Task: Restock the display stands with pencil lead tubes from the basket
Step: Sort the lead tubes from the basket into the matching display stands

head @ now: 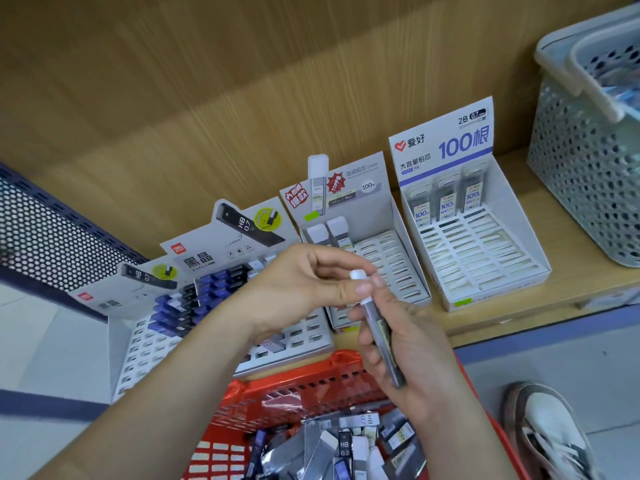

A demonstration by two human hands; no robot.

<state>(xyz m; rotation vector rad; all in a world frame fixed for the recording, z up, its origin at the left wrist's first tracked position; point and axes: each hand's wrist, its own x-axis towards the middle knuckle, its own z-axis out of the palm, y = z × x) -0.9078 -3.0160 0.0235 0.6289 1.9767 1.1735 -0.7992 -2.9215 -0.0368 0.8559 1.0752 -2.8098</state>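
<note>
Wood-grain panelling backs the pale wooden shelf (pixel 564 244) in front of me, where cardboard display stands sit side by side. The white stand with a blue "100" header (pixel 485 258) has three tubes in its back row, and the grey stand beside it (pixel 394 261) has two white-capped tubes at the back. The two stands printed "HB 0.7" (pixel 221 244) hold blue and black tubes. I hold one dark pencil lead tube with a white cap (pixel 375 327) in the air above the red plastic basket (pixel 311 386). My right hand (pixel 412 348) is wrapped around its body, and my left hand (pixel 304 282) pinches the cap. More loose lead tubes (pixel 346 441) lie heaped in the red basket. A grey perforated basket (pixel 581 174) stands on the shelf at far right.
</note>
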